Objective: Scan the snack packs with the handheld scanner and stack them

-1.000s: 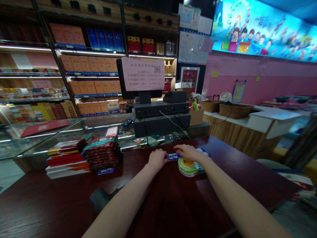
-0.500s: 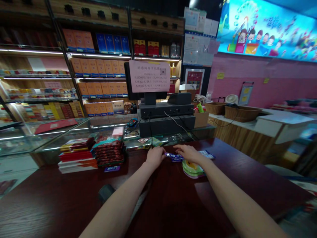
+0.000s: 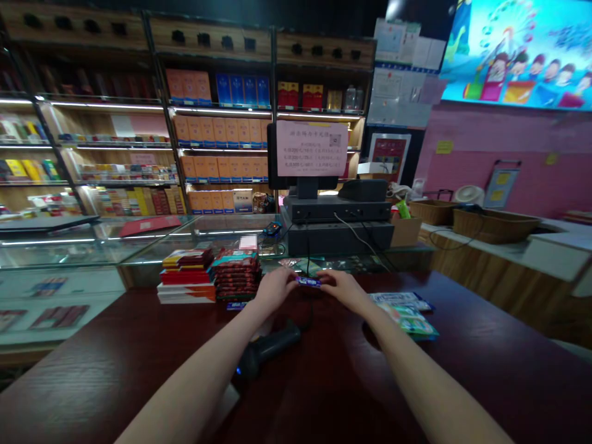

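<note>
Gripping hands: my left hand [image 3: 276, 288] and right hand [image 3: 342, 288] pinched the purple packet [image 3: 308, 282] at its two ends, at twelve o'clock before me.
Packet risk: a loose fingertip hold or uneven pull could have let it slip.
Scanner risk: the black scanner [image 3: 269, 349] lay at seven o'clock from the packet; a low sweep could have knocked it.
Change: half a second earlier the packet was just beside the green pack [image 3: 415, 320], now well apart at four o'clock from it.
</note>
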The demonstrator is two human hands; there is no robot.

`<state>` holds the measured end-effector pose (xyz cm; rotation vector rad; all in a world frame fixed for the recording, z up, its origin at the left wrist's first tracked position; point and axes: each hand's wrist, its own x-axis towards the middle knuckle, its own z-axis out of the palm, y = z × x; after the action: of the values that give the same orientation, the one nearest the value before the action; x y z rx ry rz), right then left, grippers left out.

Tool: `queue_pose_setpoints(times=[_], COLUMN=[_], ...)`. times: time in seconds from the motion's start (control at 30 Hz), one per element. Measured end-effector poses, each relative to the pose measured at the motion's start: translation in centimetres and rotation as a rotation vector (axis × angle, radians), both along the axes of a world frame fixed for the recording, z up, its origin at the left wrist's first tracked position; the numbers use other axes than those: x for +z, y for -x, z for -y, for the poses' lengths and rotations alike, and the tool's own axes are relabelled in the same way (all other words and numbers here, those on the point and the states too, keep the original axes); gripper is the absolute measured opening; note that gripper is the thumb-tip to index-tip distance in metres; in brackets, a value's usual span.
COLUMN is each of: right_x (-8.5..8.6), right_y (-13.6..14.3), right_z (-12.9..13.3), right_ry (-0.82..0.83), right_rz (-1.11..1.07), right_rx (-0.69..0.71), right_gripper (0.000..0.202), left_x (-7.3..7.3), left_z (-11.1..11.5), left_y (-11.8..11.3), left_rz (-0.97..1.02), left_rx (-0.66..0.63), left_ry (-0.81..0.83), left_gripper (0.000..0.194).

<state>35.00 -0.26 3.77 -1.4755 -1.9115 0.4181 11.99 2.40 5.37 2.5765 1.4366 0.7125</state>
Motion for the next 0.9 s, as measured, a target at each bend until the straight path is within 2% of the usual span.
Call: queue_pose_setpoints(times=[0.23, 0.4, 0.67, 0.9], right_x=[-0.2, -0.5, -1.0, -2.6], right_y=[4.8, 8.2, 12.8, 15.1], right_z=[0.1, 0.6, 1.7, 1.5], right_ry=[-0.05, -0.058, -0.029, -0.016], right_rz=[-0.163, -0.211, -0.308, -0.339], right_rx=[0.09, 0.129, 0.173, 0.169], right_gripper=[0.037, 0.036, 0.038, 0.037], left_x=[-0.2, -1.1, -3.0, -4.6], left_z=[1.3, 2.0, 3.2, 3.7], left_y=[5.4, 8.5, 12.3, 14.5], left_rz=[0.158, 0.305, 0.515, 0.578], left_rx=[0.024, 0.028, 0.025, 0.02], left_ry=[0.005, 0.007, -0.069, -0.082], left_gripper=[0.022, 0.025, 0.023, 0.028])
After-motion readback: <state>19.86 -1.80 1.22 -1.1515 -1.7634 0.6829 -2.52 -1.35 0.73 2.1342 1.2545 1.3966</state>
